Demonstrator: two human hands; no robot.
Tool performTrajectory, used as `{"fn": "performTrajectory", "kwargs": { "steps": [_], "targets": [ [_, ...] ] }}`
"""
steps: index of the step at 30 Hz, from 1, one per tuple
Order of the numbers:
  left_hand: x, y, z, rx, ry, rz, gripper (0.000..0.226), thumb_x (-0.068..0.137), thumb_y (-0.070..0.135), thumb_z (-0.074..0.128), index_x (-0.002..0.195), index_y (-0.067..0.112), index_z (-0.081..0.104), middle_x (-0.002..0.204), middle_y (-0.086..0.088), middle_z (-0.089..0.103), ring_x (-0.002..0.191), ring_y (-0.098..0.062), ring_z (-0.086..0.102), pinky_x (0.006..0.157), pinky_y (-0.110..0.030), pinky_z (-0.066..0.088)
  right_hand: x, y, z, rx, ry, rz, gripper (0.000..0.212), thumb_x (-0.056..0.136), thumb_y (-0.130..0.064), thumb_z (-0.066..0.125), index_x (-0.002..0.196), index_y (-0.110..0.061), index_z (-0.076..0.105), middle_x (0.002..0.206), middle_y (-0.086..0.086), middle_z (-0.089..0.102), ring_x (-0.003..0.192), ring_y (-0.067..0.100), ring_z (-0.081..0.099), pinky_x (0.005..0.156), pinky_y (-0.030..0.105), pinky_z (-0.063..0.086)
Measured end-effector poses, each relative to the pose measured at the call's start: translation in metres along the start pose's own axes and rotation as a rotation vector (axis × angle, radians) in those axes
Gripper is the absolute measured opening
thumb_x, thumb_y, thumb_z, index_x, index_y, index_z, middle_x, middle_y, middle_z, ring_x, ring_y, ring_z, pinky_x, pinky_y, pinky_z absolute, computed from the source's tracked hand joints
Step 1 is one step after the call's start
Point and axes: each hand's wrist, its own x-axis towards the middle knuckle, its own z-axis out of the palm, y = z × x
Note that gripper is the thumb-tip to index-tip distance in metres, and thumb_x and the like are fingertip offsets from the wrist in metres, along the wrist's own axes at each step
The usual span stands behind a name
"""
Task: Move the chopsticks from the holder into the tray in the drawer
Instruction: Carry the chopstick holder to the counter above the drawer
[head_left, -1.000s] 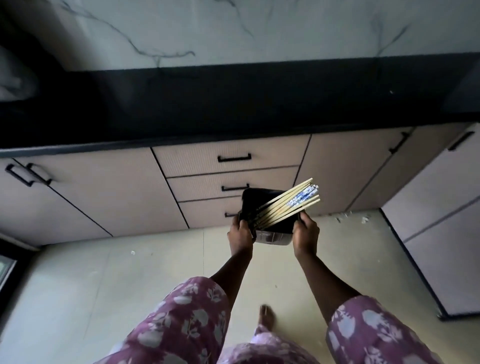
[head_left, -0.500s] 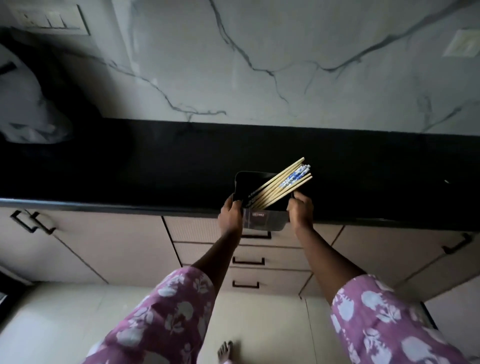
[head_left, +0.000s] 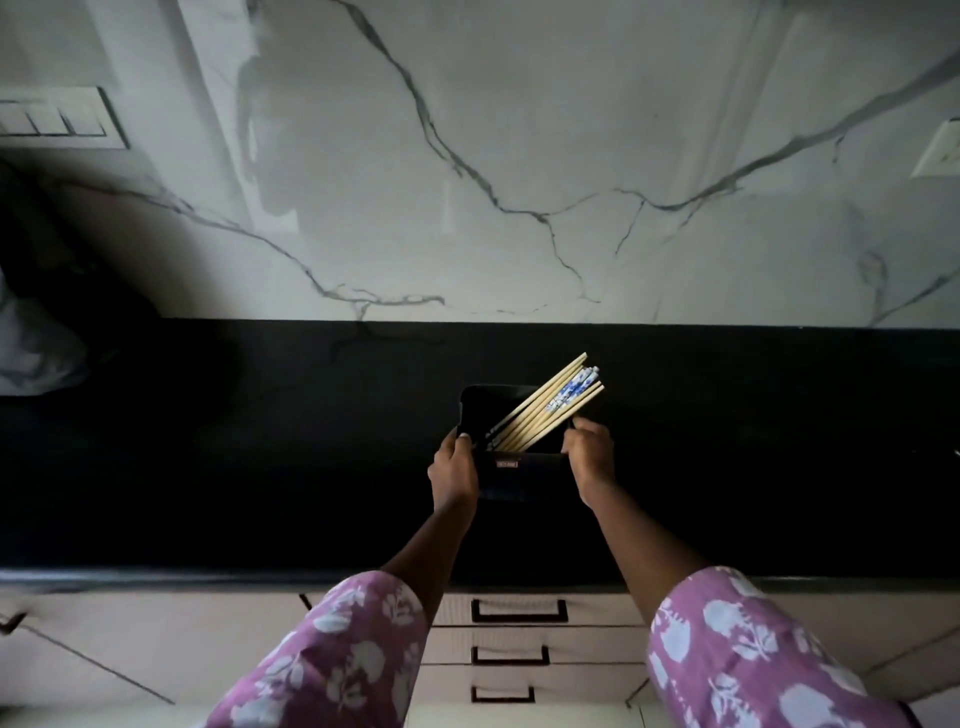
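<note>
A black rectangular holder stands on the black countertop. Several chopsticks lean in it, their tops pointing up and right; most are pale wood, and some have blue-and-white patterned ends. My left hand grips the holder's left side. My right hand grips its right side, fingers at the rim just under the chopsticks. Below the counter edge are three shut drawers, the top drawer directly under the holder. No tray is visible.
A white marble wall rises behind the counter. A switch plate is on the wall at left and a socket at right. A pale bag-like object sits at the counter's far left. Cabinet doors flank the drawers.
Both hands have lifted the holder with chopsticks from down in front of the drawers up onto the countertop, further from the counter edge. My view has tilted up toward the wall.
</note>
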Motion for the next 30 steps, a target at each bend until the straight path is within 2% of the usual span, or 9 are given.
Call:
{"fn": "performTrajectory", "kwargs": {
  "steps": [4, 9, 12, 15, 16, 19, 22, 27, 30],
  "targets": [
    [0.025, 0.010, 0.015, 0.039, 0.046, -0.024, 0.043, 0.095, 0.033, 0.037, 0.135, 0.018, 0.048, 0.134, -0.013, 0.052, 0.123, -0.029, 0.047, 0.103, -0.036, 0.035, 0.028, -0.010, 0.009, -0.033, -0.007, -0.014, 0.043, 0.083, 0.003, 0.043, 0.124, 0.002, 0.056, 0.114, 0.016, 0.062, 0.095, 0.025, 0.057, 0.085, 0.036, 0.047],
    [0.035, 0.012, 0.027, 0.131, 0.122, -0.067, 0.045, 0.096, 0.040, 0.031, 0.135, 0.024, 0.046, 0.133, -0.011, 0.052, 0.120, -0.029, 0.048, 0.097, -0.037, 0.036, 0.042, -0.011, 0.013, -0.024, -0.039, -0.025, 0.049, 0.081, 0.002, 0.043, 0.130, 0.001, 0.051, 0.129, 0.017, 0.059, 0.098, 0.021, 0.054, 0.085, 0.032, 0.043],
    [0.034, 0.008, 0.031, 0.201, 0.170, -0.051, 0.048, 0.096, 0.046, 0.027, 0.136, 0.025, 0.045, 0.132, -0.012, 0.053, 0.120, -0.032, 0.049, 0.098, -0.039, 0.036, 0.045, -0.007, 0.016, -0.012, -0.043, -0.057, 0.041, 0.081, 0.002, 0.042, 0.118, 0.002, 0.061, 0.098, 0.012, 0.065, 0.086, 0.022, 0.051, 0.077, 0.031, 0.039],
    [0.029, 0.005, 0.034, 0.226, 0.203, -0.049, 0.052, 0.095, 0.052, 0.024, 0.135, 0.025, 0.045, 0.131, -0.014, 0.054, 0.119, -0.033, 0.050, 0.097, -0.041, 0.037, 0.046, -0.004, 0.014, -0.011, -0.088, -0.045, 0.028, 0.082, 0.001, 0.041, 0.073, -0.010, 0.065, 0.066, 0.001, 0.053, 0.068, 0.020, 0.048, 0.065, 0.032, 0.036],
    [0.028, 0.006, 0.035, 0.232, 0.208, -0.052, 0.053, 0.095, 0.052, 0.023, 0.135, 0.025, 0.044, 0.131, -0.014, 0.053, 0.119, -0.034, 0.050, 0.097, -0.042, 0.037, 0.046, -0.005, 0.013, -0.005, -0.107, -0.036, 0.028, 0.083, 0.000, 0.041, 0.074, -0.014, 0.064, 0.067, 0.001, 0.053, 0.069, 0.018, 0.049, 0.066, 0.033, 0.037],
    [0.027, 0.006, 0.035, 0.264, 0.213, -0.058, 0.056, 0.094, 0.055, 0.021, 0.135, 0.025, 0.044, 0.132, -0.014, 0.053, 0.120, -0.033, 0.049, 0.097, -0.042, 0.037, 0.042, -0.003, 0.011, -0.002, -0.147, -0.037, 0.035, 0.088, -0.005, 0.045, 0.118, -0.005, 0.061, 0.105, 0.012, 0.064, 0.102, 0.027, 0.058, 0.092, 0.038, 0.044],
    [0.022, 0.005, 0.033, 0.266, 0.216, -0.046, 0.059, 0.092, 0.061, 0.020, 0.135, 0.027, 0.044, 0.130, -0.013, 0.054, 0.118, -0.033, 0.051, 0.096, -0.043, 0.038, 0.031, 0.006, 0.004, -0.056, -0.105, -0.114, 0.041, 0.093, -0.024, 0.051, 0.131, -0.010, 0.052, 0.129, 0.013, 0.059, 0.121, 0.027, 0.053, 0.108, 0.041, 0.038],
    [-0.002, -0.012, 0.031, 0.277, 0.331, 0.109, 0.050, 0.094, 0.054, 0.024, 0.131, 0.027, 0.045, 0.123, -0.012, 0.060, 0.112, -0.034, 0.055, 0.086, -0.039, 0.041, -0.001, 0.040, -0.008, -0.187, 0.110, -0.330, 0.042, 0.096, -0.032, 0.050, 0.129, -0.007, 0.054, 0.131, 0.013, 0.059, 0.122, 0.026, 0.055, 0.104, 0.036, 0.042],
    [-0.027, -0.036, 0.034, 0.324, 0.436, 0.283, 0.038, 0.098, 0.039, 0.031, 0.127, 0.022, 0.047, 0.112, -0.010, 0.067, 0.098, -0.033, 0.063, 0.071, -0.031, 0.039, -0.024, 0.063, -0.017, -0.341, 0.236, -0.678, 0.023, 0.093, -0.017, 0.053, 0.098, -0.002, 0.069, 0.098, 0.015, 0.071, 0.092, 0.030, 0.067, 0.080, 0.034, 0.052]
  ]
}}
